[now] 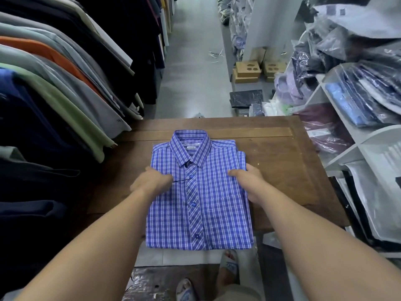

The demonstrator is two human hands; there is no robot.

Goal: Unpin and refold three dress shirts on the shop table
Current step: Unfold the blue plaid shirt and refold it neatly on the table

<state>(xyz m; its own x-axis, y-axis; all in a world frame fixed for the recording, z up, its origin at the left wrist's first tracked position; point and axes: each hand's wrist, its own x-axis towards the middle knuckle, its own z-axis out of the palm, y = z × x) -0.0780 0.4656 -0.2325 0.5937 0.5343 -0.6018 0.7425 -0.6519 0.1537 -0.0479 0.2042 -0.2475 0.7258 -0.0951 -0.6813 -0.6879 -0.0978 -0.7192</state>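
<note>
A folded blue-and-white checked dress shirt (pixel 204 192) lies collar-away on the brown wooden table (pixel 282 161), its lower edge hanging over the near rim. My left hand (pixel 149 181) is blurred at the shirt's left edge, fingers on the cloth near a thin dark thread or tag string by the second button. My right hand (pixel 249 183) grips the shirt's right folded edge, thumb on top and fingers tucked under the side.
A rack of hanging shirts (pixel 54 94) crowds the left side up to the table. White shelves with bagged shirts (pixel 358 101) stand on the right. Cardboard boxes (pixel 247 71) and packets lie on the aisle floor beyond. My sandalled feet (pixel 227 270) show below the table.
</note>
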